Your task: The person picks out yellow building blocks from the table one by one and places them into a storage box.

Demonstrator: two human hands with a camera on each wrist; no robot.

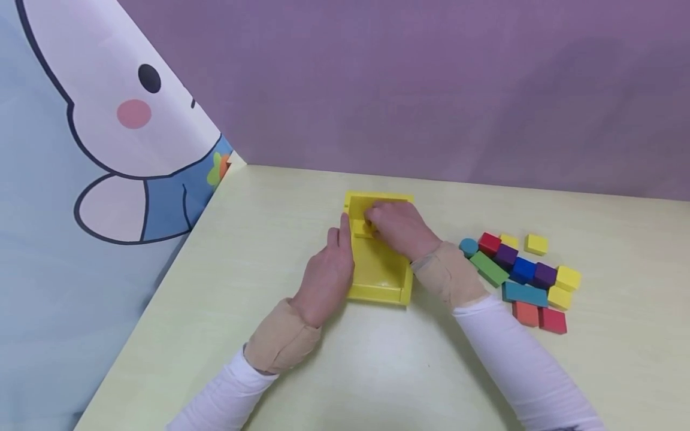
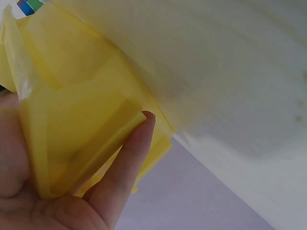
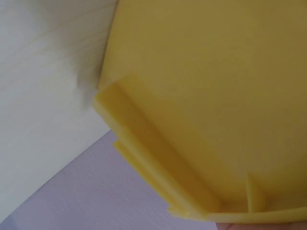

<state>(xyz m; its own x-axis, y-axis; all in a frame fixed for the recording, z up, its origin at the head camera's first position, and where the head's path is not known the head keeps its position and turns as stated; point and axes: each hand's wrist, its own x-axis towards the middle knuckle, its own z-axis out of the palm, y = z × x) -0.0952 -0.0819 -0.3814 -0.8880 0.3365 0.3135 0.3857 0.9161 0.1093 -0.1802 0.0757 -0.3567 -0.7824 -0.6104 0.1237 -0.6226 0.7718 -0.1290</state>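
A shallow yellow tray (image 1: 377,294) with raised walls lies on the table, its long side pointing away from me. My left hand (image 1: 330,272) rests along the tray's left wall with fingers straight; in the left wrist view one finger (image 2: 132,160) lies against the yellow plastic. Over the tray's far end, my right hand (image 1: 401,227) has curled fingers at a small yellow block (image 1: 362,228), which they appear to pinch; the fingers hide part of it. The right wrist view shows mostly the yellow tray (image 3: 206,96) and a small upright rib on its wall.
To the right, beside my right forearm, lie several coloured blocks: a green block (image 1: 489,269), a teal block (image 1: 524,294), a blue block (image 1: 522,270), a teal round piece (image 1: 468,247), and red, purple, orange and yellow ones. A purple wall (image 1: 409,90) stands behind the table.
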